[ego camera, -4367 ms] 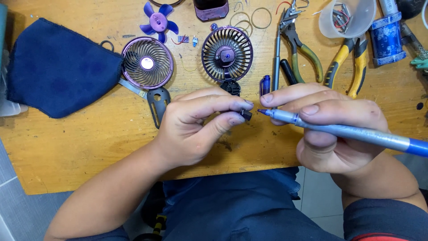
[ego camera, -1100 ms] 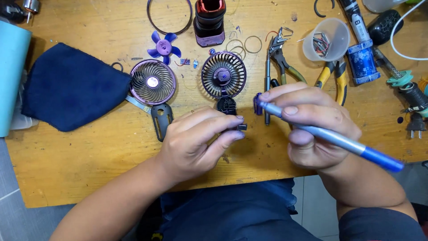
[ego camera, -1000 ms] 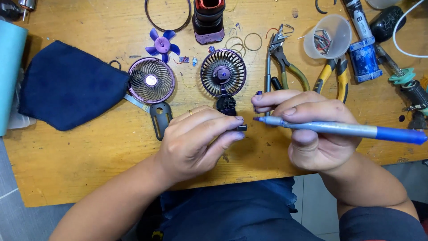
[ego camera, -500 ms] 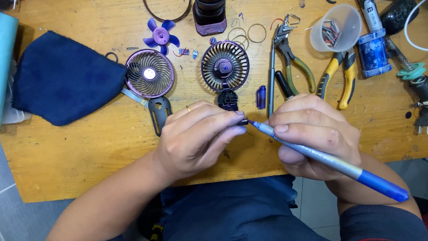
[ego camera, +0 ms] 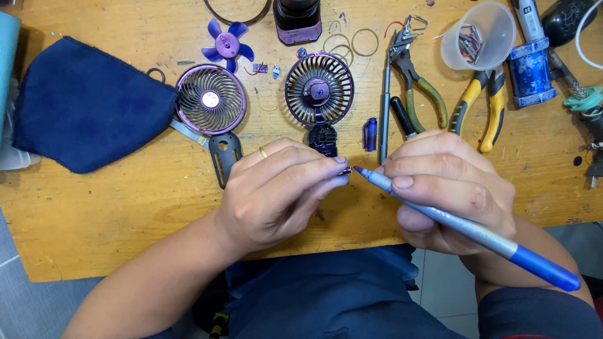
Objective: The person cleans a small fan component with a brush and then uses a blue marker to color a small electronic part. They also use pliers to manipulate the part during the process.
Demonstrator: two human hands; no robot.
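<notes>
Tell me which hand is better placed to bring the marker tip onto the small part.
Right. The right hand holds the blue marker, tip aimed at the small dark part pinched in the left hand.

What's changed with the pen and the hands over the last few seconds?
The right hand has tilted the blue marker pen: it lay nearly level, and now its tip points up-left at the small dark part pinched in the left hand, its back end low right. Both grips stayed. The purple fan blade, two round fan grilles and pliers lie as before.
</notes>
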